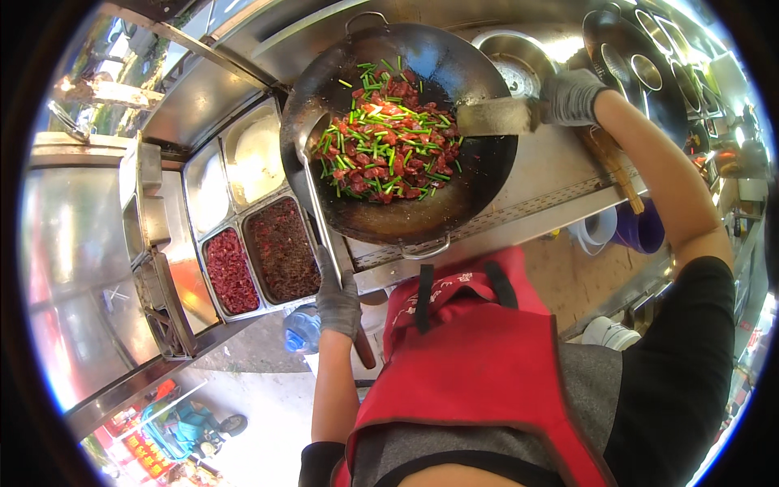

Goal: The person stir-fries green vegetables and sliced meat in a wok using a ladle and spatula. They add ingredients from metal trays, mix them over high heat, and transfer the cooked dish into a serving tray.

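Observation:
A large dark wok sits on the metal counter, holding reddish-brown sliced pieces, probably meat, mixed with cut green stems. My left hand, in a grey glove, grips the long handle of a metal ladle. The ladle's bowl rests at the left side of the food, and its brown handle end shows below my hand. At the wok's right rim, my gloved right hand holds a rectangular metal tool or container. Its exact kind is unclear. One end reaches over the wok beside the food.
Left of the wok, metal pans hold red chopped pieces and a dark red-brown mixture. A metal bowl stands behind my right hand. Further right are another wok, a bamboo brush and a purple bucket.

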`<state>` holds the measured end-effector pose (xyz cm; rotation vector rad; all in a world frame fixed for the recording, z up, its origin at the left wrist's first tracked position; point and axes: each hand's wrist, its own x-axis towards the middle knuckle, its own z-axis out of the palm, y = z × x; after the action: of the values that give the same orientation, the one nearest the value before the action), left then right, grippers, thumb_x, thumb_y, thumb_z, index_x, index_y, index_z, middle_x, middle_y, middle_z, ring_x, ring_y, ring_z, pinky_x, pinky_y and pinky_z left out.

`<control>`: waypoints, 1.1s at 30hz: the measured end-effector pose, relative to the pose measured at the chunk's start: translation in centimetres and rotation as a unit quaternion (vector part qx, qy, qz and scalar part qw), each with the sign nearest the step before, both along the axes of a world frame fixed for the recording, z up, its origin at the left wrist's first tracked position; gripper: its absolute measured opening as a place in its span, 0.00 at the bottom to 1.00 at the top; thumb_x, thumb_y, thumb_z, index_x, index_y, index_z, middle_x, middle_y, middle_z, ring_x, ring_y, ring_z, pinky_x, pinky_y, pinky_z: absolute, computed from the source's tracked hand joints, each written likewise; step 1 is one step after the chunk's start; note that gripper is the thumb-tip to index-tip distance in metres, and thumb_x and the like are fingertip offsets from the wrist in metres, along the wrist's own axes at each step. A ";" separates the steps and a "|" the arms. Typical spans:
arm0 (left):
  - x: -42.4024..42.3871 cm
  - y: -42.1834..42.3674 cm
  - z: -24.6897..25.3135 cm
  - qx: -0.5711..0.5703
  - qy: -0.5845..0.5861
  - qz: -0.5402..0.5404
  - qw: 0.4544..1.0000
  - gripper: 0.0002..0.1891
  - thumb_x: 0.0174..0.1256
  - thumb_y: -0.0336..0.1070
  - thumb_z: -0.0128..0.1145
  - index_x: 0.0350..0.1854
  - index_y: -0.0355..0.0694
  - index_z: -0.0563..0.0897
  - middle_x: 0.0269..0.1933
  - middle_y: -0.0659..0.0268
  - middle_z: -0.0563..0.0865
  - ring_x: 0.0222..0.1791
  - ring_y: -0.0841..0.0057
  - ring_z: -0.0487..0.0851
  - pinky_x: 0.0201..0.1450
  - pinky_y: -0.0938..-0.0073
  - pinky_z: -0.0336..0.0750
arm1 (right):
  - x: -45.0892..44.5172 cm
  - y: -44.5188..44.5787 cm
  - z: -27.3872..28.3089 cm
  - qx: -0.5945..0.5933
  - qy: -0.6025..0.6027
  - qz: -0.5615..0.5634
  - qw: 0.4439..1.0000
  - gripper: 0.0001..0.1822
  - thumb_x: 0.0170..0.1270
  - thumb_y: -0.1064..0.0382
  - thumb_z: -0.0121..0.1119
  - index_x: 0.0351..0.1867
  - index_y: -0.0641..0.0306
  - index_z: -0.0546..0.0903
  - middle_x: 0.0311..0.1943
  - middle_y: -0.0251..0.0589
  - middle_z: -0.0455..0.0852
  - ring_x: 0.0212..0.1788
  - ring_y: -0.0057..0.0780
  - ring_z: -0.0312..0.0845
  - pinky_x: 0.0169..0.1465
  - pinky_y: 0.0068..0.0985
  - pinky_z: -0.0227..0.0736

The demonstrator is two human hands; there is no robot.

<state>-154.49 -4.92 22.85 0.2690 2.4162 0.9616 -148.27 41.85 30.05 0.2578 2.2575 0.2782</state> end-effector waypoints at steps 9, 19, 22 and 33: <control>0.8 5.0 3.0 0.082 -0.136 0.044 0.986 0.33 0.64 0.29 0.53 0.72 0.45 0.58 0.26 0.69 0.75 0.21 0.84 0.71 0.25 0.79 0.71 | -4.8 -12.2 -6.4 -0.147 0.217 -0.022 0.965 0.13 0.63 0.60 0.47 0.39 0.58 0.84 0.39 0.45 0.86 0.40 0.40 0.83 0.35 0.41 0.78; -0.2 -0.4 -0.4 0.075 -0.094 0.037 0.992 0.32 0.66 0.28 0.49 0.72 0.43 0.54 0.53 0.56 0.77 0.39 0.75 0.76 0.39 0.76 0.71 | 0.9 0.9 -1.7 -0.181 -0.007 -0.138 0.974 0.21 0.58 0.49 0.54 0.28 0.67 0.85 0.21 0.44 0.84 0.25 0.32 0.81 0.31 0.30 0.76; 0.3 2.0 -1.4 0.121 -0.167 0.041 0.978 0.33 0.65 0.29 0.51 0.72 0.49 0.56 0.32 0.65 0.78 0.15 0.82 0.70 0.14 0.78 0.68 | -1.5 -6.7 -7.8 -0.214 0.032 -0.201 0.955 0.24 0.62 0.44 0.50 0.39 0.65 0.83 0.33 0.47 0.85 0.36 0.35 0.81 0.43 0.29 0.75; -2.1 2.2 -1.8 0.039 0.178 -0.124 0.975 0.33 0.66 0.31 0.51 0.72 0.43 0.54 0.58 0.52 0.76 0.44 0.68 0.81 0.49 0.73 0.75 | -4.9 -12.9 -6.3 -0.190 0.339 -0.159 0.908 0.17 0.62 0.49 0.52 0.45 0.57 0.79 0.35 0.45 0.85 0.41 0.43 0.82 0.43 0.38 0.75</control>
<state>-156.54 -2.70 21.04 0.8124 2.5798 0.9589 -153.19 28.98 23.74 0.5733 2.8231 -0.5032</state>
